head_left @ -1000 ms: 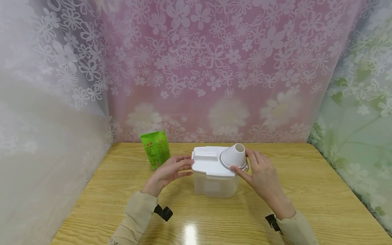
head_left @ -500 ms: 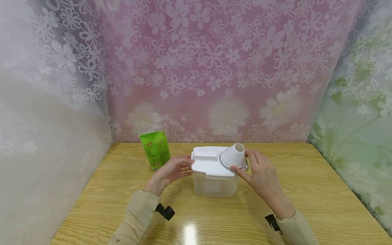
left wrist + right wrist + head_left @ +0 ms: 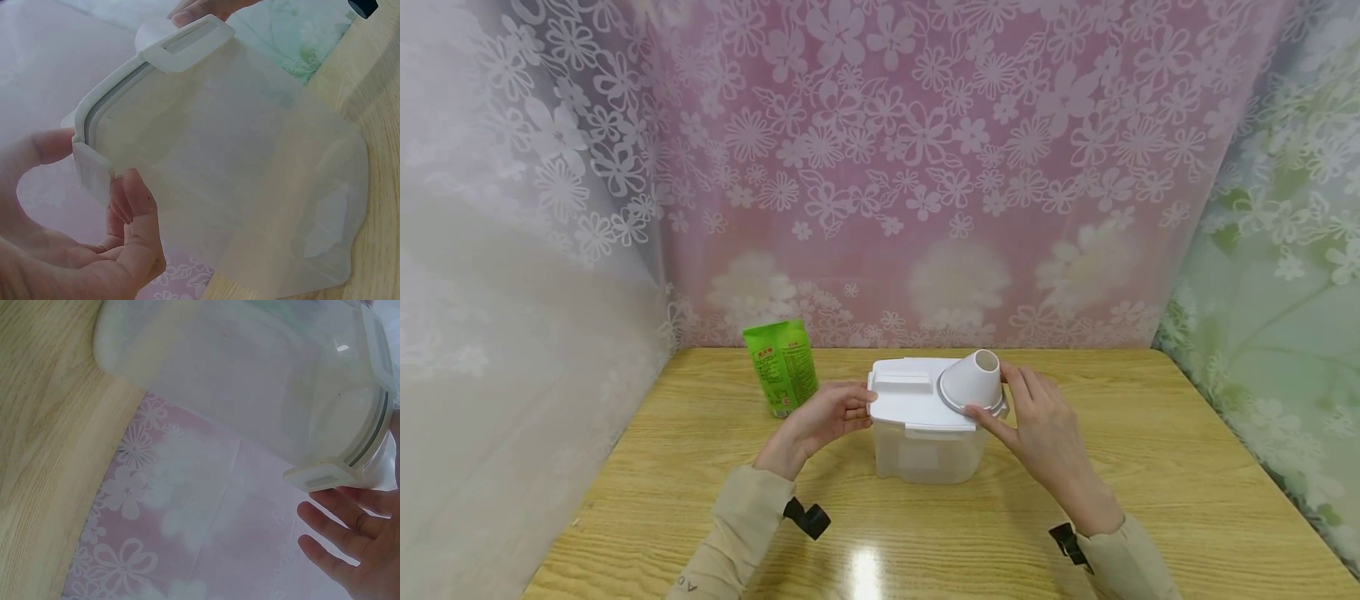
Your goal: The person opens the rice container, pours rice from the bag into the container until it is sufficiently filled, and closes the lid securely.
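Note:
A translucent storage container (image 3: 925, 460) stands upright on the table, topped by a white lid (image 3: 898, 410) with a raised handle. At the lid's right end sits a white cone-shaped cup (image 3: 967, 387). My left hand (image 3: 820, 421) pinches the latch (image 3: 94, 176) on the left end, thumb at the lid's edge and curled fingers at the latch's lower edge. Round the cup's base and the lid's right end, my right hand (image 3: 1051, 429) grips with the thumb in front and fingers behind; its fingertips touch another latch (image 3: 320, 477). The container's inside looks cloudy.
Behind my left hand stands a green printed bag (image 3: 784, 371), leaning slightly. The wooden table (image 3: 1172, 467) ends at a pink flowered curtain (image 3: 925, 208), with more curtains on both sides. Black straps circle both wrists, over beige sleeves.
My left hand's fingers have drawn in and curled more closely at the container's left latch. The right hand, the container and the green bag have stayed in place.

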Motion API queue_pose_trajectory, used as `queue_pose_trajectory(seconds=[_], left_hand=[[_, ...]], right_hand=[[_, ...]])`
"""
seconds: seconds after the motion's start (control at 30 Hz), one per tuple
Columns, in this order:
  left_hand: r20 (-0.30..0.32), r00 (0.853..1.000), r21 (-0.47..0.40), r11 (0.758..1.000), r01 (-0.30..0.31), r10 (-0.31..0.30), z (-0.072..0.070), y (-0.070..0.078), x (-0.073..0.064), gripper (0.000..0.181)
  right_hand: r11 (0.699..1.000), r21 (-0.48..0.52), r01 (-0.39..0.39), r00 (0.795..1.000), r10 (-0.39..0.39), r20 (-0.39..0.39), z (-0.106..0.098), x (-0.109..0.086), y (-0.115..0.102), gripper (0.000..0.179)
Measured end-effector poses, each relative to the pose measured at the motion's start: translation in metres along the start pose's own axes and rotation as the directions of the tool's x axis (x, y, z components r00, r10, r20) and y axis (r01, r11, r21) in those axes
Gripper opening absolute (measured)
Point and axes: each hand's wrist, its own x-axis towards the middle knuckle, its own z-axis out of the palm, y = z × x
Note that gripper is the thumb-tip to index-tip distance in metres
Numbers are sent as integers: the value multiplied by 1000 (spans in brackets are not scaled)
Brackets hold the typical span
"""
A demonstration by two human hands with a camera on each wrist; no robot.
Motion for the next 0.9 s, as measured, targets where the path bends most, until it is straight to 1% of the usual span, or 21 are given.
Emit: queue_pose_trajectory(seconds=[0.2, 0.27, 0.4, 0.5, 0.67, 0.9], left_hand=[[-6, 1000, -15, 1000, 7, -7, 1, 0, 1, 9], [-30, 1000, -23, 1000, 2, -2, 3, 1, 2, 8], [-101, 994, -7, 1000, -30, 29, 9, 2, 2, 4], [-129, 991, 22, 999, -40, 43, 12, 3, 1, 8], [-125, 991, 29, 999, -32, 36, 12, 2, 0, 12], [-103, 993, 54, 998, -42, 48, 11, 1, -5, 16]], right_hand=[[1000, -2, 1, 1000, -1, 0, 0, 0, 0, 81], [1000, -4, 1, 1000, -1, 3, -1, 0, -1, 81], [1000, -4, -2, 1000, 2, 8, -1, 1, -1, 82], [1000, -4, -3, 1000, 3, 6, -1, 1, -1, 81], [1000, -6, 4, 1000, -4, 0, -1, 1, -2, 81], [1000, -2, 8, 1000, -8, -4, -1, 1, -2, 81]])
